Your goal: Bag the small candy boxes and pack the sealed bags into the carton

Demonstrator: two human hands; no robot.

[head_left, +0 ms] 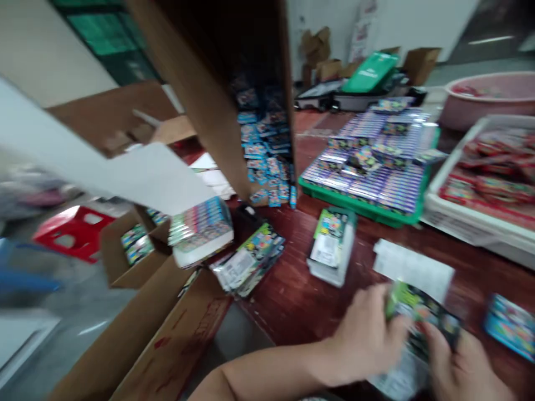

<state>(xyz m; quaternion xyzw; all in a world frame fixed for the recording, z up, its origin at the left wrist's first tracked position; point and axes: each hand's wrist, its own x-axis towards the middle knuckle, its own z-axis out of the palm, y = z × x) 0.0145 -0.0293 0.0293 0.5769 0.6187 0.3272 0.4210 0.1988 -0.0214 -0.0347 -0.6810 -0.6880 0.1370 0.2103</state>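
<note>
Both hands grip one green and black printed packet, blurred by motion, near the front right of the dark red table. My left hand (368, 334) has its fingers curled round the packet's left end. Thumb up, my right hand (460, 362) closes on the other end of the packet (422, 309). Just behind it lies a white label sheet (412, 270). Further left, a stack of green and black packets with a white label (332, 245) sits on the table. To the right is a blue packet (510, 326).
A green tray (355, 203) of purple packets and a white crate (463, 225) of red packets stand behind. A tilted cardboard box (225, 100) spills small blue packets (267, 161). Leftward are a packet pile (251, 259), a display box (204, 239) and an open carton (167, 340).
</note>
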